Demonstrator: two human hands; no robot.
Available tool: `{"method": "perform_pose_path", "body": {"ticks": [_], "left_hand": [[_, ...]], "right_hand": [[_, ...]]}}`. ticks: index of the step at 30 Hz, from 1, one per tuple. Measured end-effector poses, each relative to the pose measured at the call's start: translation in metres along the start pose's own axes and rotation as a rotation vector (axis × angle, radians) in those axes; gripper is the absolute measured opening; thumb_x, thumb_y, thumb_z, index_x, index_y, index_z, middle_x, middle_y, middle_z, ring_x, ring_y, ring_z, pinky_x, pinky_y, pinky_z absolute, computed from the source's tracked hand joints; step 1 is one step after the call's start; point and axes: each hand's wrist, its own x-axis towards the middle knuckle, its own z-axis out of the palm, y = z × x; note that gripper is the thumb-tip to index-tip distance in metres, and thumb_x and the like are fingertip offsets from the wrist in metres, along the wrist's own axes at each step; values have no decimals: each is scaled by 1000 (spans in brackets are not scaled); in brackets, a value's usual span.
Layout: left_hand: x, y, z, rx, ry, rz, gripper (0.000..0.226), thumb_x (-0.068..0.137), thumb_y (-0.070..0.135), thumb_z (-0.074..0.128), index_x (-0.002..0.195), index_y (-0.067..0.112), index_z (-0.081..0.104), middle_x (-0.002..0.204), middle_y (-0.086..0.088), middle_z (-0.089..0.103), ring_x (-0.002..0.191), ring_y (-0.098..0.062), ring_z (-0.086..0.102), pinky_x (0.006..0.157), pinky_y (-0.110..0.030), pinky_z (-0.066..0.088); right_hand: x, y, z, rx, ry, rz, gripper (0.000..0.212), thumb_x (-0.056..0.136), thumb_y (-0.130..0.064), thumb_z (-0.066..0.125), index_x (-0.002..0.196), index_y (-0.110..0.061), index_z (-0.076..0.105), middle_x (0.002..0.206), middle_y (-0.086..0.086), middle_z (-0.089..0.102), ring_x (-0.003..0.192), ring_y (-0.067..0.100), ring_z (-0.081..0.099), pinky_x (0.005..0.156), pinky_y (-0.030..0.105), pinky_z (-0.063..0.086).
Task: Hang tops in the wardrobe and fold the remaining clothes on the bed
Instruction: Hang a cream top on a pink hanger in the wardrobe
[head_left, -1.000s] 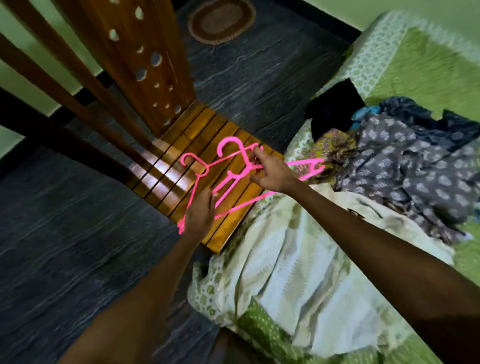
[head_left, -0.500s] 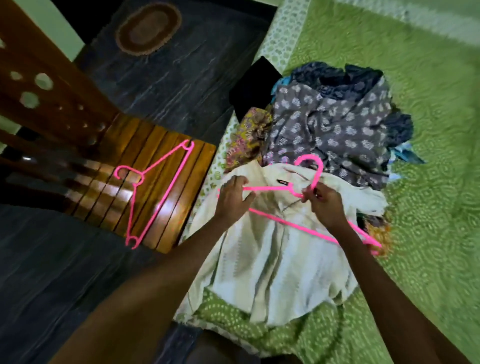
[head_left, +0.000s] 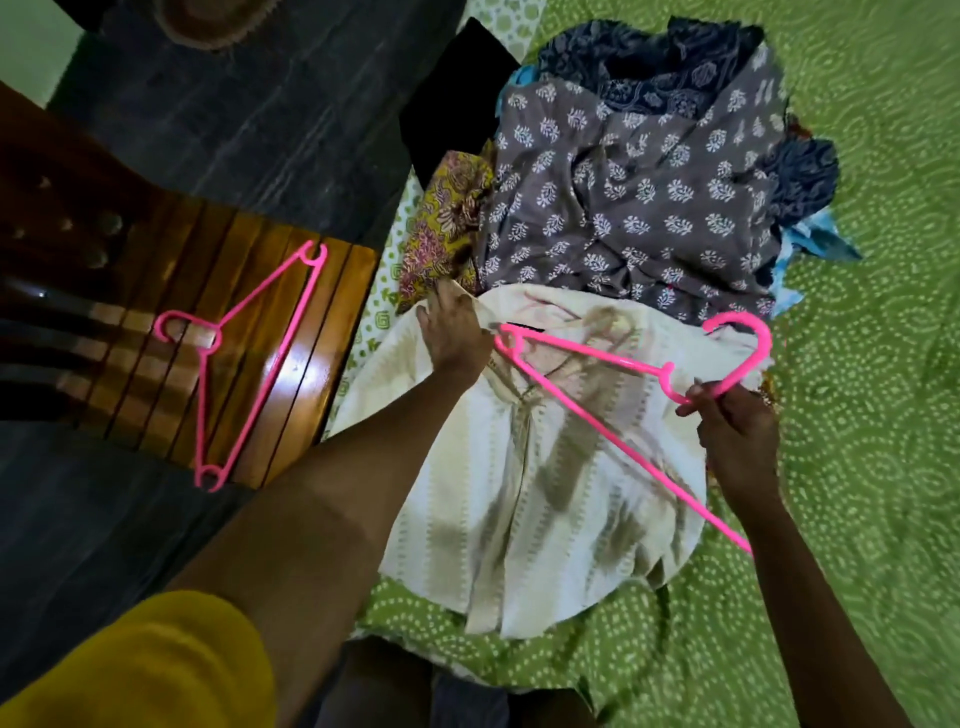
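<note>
Glossy pink plastic hanger (head_left: 613, 384), soft cloth top (head_left: 545, 493), polished wooden chair (head_left: 291, 364).

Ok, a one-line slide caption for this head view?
Right hand holds a pink hanger over a cream top on the bed; left hand grips the top's shoulder.

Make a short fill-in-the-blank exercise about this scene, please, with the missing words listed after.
1. The right hand holds a pink hanger near its ____.
2. The left hand grips the ____ top at its shoulder.
3. The second pink hanger lies on the wooden ____.
4. The bed cover is ____.

Missing words: hook; cream; chair; green
</note>
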Motion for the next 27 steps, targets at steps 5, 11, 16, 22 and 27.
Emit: {"method": "perform_pose_path", "body": {"ticks": [5, 11, 16, 22, 27], "left_hand": [[5, -28, -17, -132, -130, -95, 30, 89, 14, 57, 118, 8, 58, 134, -15, 46, 120, -32, 47, 94, -38, 41], [-11, -28, -45, -253, -105, 168, 34, 79, 5, 59, 113, 6, 59, 136, -5, 43, 113, -29, 53, 89, -39, 47], [-22, -6, -49, -392, -101, 302, 33, 75, 7, 59, 104, -10, 59, 122, -21, 50, 110, -31, 52, 90, -36, 43], [-16, -12, -52, -335, -98, 238, 19, 88, 11, 55, 96, -3, 65, 106, -20, 61, 100, -33, 56, 80, -37, 41], [-7, -33, -45, -152, -19, 273, 24, 95, 21, 51, 103, 3, 65, 107, -15, 65, 108, -32, 50, 98, -36, 28]], "right_hand": [[7, -14, 13, 36, -63, 0, 32, 90, -17, 56, 67, -38, 63, 63, -14, 67, 44, 5, 38, 48, 21, 32], [22, -54, 59, -143, -156, -97, 17, 90, -21, 54, 82, -10, 65, 68, -5, 68, 53, -5, 54, 58, 19, 40], [40, -90, 122, -373, -293, -158, 22, 90, -27, 57, 94, -7, 66, 83, 16, 70, 86, 34, 63, 80, 41, 46], [37, -98, 143, -258, -408, -125, 14, 83, -6, 63, 97, -3, 62, 81, 15, 68, 70, 20, 59, 72, 26, 48], [42, -66, 94, -542, -315, -151, 22, 80, -11, 66, 102, -11, 67, 94, 12, 71, 95, 31, 64, 87, 40, 45]]}}
